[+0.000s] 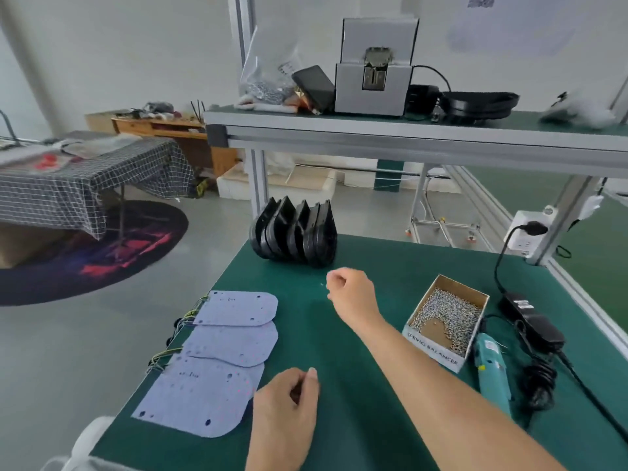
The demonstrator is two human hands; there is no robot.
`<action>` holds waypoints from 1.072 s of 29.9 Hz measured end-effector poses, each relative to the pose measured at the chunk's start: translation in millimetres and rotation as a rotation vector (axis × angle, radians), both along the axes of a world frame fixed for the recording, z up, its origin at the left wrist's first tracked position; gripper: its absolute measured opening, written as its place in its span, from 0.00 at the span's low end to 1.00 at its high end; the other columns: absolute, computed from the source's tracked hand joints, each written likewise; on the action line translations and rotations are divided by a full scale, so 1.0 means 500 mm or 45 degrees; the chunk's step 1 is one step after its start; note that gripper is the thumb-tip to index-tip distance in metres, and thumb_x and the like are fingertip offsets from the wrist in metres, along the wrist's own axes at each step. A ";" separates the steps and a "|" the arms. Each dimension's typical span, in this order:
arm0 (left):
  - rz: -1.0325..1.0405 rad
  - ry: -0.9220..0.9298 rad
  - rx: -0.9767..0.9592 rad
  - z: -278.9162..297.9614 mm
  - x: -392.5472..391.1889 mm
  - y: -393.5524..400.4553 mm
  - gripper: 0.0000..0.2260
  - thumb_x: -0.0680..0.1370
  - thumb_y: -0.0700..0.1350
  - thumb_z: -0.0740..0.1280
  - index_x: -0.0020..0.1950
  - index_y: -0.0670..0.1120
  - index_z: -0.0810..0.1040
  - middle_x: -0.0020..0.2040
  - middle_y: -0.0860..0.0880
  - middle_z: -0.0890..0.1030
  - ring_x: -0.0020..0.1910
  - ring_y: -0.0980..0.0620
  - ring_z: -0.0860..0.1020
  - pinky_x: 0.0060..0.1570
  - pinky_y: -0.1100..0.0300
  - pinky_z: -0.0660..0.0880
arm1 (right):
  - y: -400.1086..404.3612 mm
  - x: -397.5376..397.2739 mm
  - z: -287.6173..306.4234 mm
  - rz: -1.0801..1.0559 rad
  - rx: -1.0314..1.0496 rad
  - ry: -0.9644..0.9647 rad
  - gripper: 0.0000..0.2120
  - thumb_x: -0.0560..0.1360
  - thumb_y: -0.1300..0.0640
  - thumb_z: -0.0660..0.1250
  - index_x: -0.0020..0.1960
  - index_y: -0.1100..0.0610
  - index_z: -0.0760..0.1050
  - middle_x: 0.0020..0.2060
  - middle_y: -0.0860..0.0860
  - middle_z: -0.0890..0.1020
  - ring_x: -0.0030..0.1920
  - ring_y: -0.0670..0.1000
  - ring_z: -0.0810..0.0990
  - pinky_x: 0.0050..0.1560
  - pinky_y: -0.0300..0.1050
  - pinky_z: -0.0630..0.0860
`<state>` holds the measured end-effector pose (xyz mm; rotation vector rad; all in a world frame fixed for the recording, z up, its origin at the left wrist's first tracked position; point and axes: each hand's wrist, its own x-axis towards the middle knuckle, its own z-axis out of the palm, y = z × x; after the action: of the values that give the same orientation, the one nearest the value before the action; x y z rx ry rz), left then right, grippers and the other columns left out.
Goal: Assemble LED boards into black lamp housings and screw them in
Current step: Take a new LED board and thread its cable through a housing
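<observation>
right hand (351,294) loosely curled, nothing visibly held, near row of black plastic lamp housings (295,232) upright at far mat edge. left hand (289,399) loosely closed beside three pale flat led boards (234,341). assembly not begun; next likely: grasp nearest housing, lay it flat.

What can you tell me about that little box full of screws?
The box of screws is a small open cardboard tray, brown inside with a pale outer wall printed SPRING BALANCER. Silvery screws heap along its far and right sides, leaving bare cardboard near the front. It rests flat on the green mat, right of the outstretched forearm and just beside the teal screwdriver. Neither hand touches it.
</observation>
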<state>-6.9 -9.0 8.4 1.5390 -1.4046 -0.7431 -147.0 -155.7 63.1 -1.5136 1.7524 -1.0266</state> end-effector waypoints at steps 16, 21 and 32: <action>0.014 -0.006 -0.052 -0.012 0.003 -0.013 0.16 0.78 0.44 0.73 0.31 0.41 0.78 0.27 0.47 0.76 0.27 0.57 0.70 0.32 0.64 0.68 | -0.227 0.054 0.017 -0.204 -0.116 0.198 0.15 0.83 0.58 0.62 0.38 0.57 0.67 0.33 0.53 0.75 0.35 0.57 0.74 0.35 0.47 0.70; 0.003 0.020 -0.066 -0.014 0.002 -0.011 0.16 0.78 0.45 0.73 0.31 0.42 0.78 0.28 0.47 0.77 0.28 0.56 0.70 0.34 0.62 0.69 | -0.193 0.011 0.029 -0.174 -0.224 0.318 0.11 0.84 0.53 0.62 0.56 0.57 0.81 0.46 0.52 0.85 0.48 0.56 0.83 0.46 0.49 0.77; -0.042 -0.011 -0.109 -0.004 0.004 0.002 0.21 0.82 0.49 0.68 0.33 0.40 0.67 0.27 0.50 0.65 0.30 0.54 0.63 0.34 0.53 0.65 | 0.237 -0.051 0.008 0.077 -0.504 0.845 0.04 0.78 0.55 0.73 0.45 0.51 0.80 0.36 0.45 0.77 0.34 0.51 0.79 0.33 0.51 0.76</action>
<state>-4.9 -8.2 6.4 1.4577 -1.4526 -0.6887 -172.7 -37.1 67.0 -2.3458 1.9817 -0.9386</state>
